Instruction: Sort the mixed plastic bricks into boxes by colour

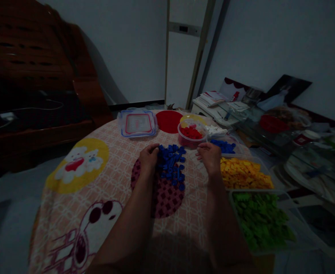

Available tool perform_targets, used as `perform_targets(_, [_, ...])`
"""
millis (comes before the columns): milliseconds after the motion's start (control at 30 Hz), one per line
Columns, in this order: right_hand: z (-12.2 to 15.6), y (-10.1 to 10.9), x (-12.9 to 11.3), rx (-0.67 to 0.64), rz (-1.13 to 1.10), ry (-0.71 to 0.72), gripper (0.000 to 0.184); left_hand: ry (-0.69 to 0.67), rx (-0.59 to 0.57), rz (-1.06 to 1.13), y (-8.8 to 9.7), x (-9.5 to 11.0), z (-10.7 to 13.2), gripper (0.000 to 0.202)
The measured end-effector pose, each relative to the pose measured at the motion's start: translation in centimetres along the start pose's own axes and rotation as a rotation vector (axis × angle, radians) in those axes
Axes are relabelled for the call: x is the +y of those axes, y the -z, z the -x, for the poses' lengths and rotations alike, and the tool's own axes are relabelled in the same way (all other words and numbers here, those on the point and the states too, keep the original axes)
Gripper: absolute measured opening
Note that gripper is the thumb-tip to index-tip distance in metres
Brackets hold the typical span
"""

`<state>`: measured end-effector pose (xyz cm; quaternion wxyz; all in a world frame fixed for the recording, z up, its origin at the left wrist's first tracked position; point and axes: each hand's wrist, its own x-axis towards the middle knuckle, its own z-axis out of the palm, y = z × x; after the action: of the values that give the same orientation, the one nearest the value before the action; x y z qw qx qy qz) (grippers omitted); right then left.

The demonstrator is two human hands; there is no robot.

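Note:
A heap of small blue bricks (171,163) lies on the patterned tablecloth (99,182) in front of me. My left hand (149,158) rests against the heap's left side with its fingers curled onto the bricks. My right hand (210,156) hovers to the right of the heap, fingers bent downward, beside a round clear tub of red bricks (192,135). Whether either hand grips a brick is hidden by the dim light.
Clear trays stand along the right: blue bricks (224,146), yellow bricks (243,173), green bricks (260,220). Flat container lids (137,123) and a red lid (169,121) lie at the far edge. Cluttered shelves sit right, dark wooden furniture left.

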<state>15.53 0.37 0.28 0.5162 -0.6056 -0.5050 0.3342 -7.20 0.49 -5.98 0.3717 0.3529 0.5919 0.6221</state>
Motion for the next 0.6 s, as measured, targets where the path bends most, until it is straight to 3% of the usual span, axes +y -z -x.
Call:
perform_targets(100, [-0.5,0.9,0.0,0.248,-0.068,0.036,0.024,-0.012,0.003,0.002,0.0,0.0,0.0,0.033])
perform_targets(200, [-0.9,1.9,0.4,0.476,0.013,0.129,0.043,0.001,-0.009,0.013,-0.1,0.1,0.1,0.034])
perform_targets(333, [-1.0,2.8,0.5,0.589,0.205,0.239,0.054,0.021,-0.007,0.007,-0.1,0.2,0.1,0.034])
perform_targets(467, [-0.8,2.4,0.2,0.510,0.329,0.297,0.040,0.007,0.000,0.011,-0.1,0.3,0.2,0.033])
perform_targets(600, [-0.6,0.9,0.6,0.187,0.287,0.249,0.030,0.004,0.004,0.013,-0.1,0.3,0.1,0.032])
